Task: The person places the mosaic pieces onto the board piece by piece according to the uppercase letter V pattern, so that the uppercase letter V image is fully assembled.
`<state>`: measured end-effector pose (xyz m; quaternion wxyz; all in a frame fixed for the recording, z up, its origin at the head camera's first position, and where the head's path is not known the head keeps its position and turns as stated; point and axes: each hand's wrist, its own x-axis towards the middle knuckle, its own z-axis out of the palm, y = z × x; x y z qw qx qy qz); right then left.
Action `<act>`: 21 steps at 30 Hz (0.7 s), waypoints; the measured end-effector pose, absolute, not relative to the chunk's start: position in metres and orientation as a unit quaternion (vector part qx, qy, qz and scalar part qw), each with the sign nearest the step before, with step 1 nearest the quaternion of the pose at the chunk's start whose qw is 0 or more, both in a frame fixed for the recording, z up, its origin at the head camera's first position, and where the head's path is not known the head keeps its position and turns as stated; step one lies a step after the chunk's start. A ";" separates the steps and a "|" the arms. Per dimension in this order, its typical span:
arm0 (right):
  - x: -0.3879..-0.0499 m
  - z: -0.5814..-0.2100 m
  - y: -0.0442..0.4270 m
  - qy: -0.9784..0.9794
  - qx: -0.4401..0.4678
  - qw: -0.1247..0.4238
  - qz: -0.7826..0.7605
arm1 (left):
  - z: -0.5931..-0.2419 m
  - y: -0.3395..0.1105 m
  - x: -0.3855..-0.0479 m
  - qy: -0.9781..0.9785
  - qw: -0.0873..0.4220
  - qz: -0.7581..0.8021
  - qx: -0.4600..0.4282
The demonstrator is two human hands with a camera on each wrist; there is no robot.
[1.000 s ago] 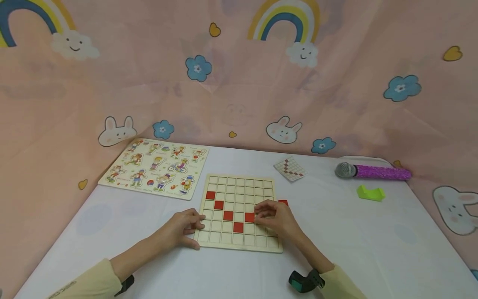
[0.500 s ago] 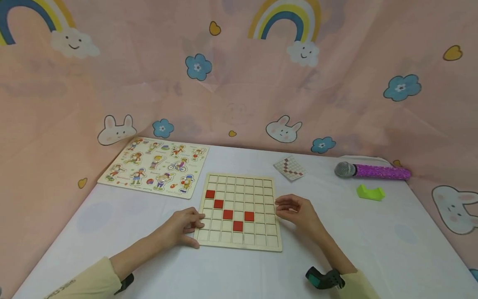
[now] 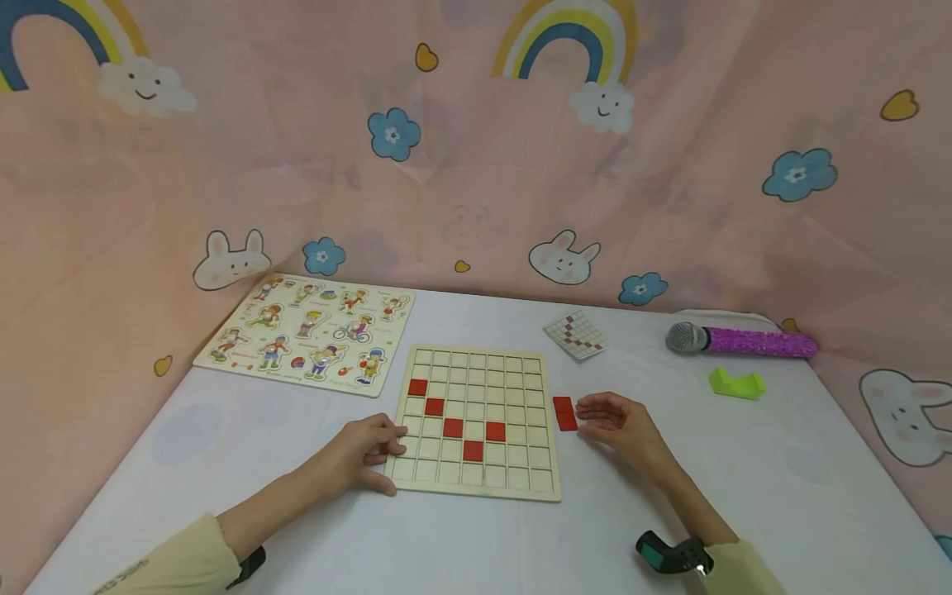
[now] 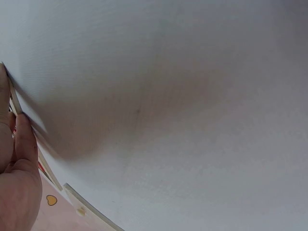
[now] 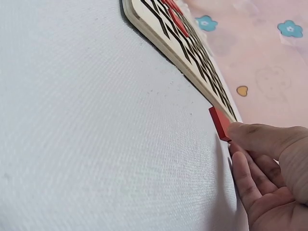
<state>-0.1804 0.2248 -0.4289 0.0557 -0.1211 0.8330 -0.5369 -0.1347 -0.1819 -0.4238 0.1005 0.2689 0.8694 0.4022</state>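
Note:
A pale wooden grid board [image 3: 473,479] lies in front of me in the head view. Several red square tiles sit in its cells, such as the tile [image 3: 473,451] lowest in the pattern. My left hand [image 3: 353,454] rests at the board's left edge with bent fingertips touching it, the thumb by the near corner. Right of the board, two red tiles [image 3: 564,413] lie on the table, one against the other. My right hand [image 3: 621,426] is beside them, fingers loosely bent. In the right wrist view, its thumb tip meets the end of a red tile [image 5: 220,123].
Behind the board lies a small pattern card [image 3: 576,336]. A picture puzzle board [image 3: 305,335] is at the back left. A purple microphone [image 3: 744,340] and a lime-green holder [image 3: 738,383] lie on the right. A pink printed cloth [image 3: 476,165] hangs behind the white table.
My right hand has moved right, off the grid board to beside the two loose tiles, leaving a red tile in its cell. The left hand stays at the board's edge.

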 end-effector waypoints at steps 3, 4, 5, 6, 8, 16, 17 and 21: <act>-0.181 -0.430 0.225 0.824 -0.131 0.068 -0.547 | -0.425 -0.182 -0.134 0.869 0.103 0.403 0.268; -0.181 -0.431 0.225 0.821 -0.134 0.073 -0.550 | -0.425 -0.182 -0.134 0.869 0.102 0.403 0.269; -0.180 -0.431 0.224 0.819 -0.136 0.077 -0.552 | -0.425 -0.182 -0.134 0.868 0.102 0.404 0.269; -0.180 -0.431 0.224 0.817 -0.137 0.081 -0.555 | -0.425 -0.182 -0.134 0.868 0.102 0.405 0.270; -0.180 -0.430 0.224 0.817 -0.137 0.082 -0.554 | -0.425 -0.182 -0.134 0.866 0.102 0.408 0.270; -0.178 -0.430 0.224 0.826 -0.133 0.076 -0.542 | -0.425 -0.182 -0.134 0.865 0.106 0.414 0.263; -0.178 -0.430 0.224 0.826 -0.135 0.073 -0.543 | -0.425 -0.182 -0.134 0.865 0.105 0.414 0.264; -0.178 -0.432 0.224 0.820 -0.143 0.068 -0.550 | -0.426 -0.182 -0.134 0.865 0.102 0.413 0.266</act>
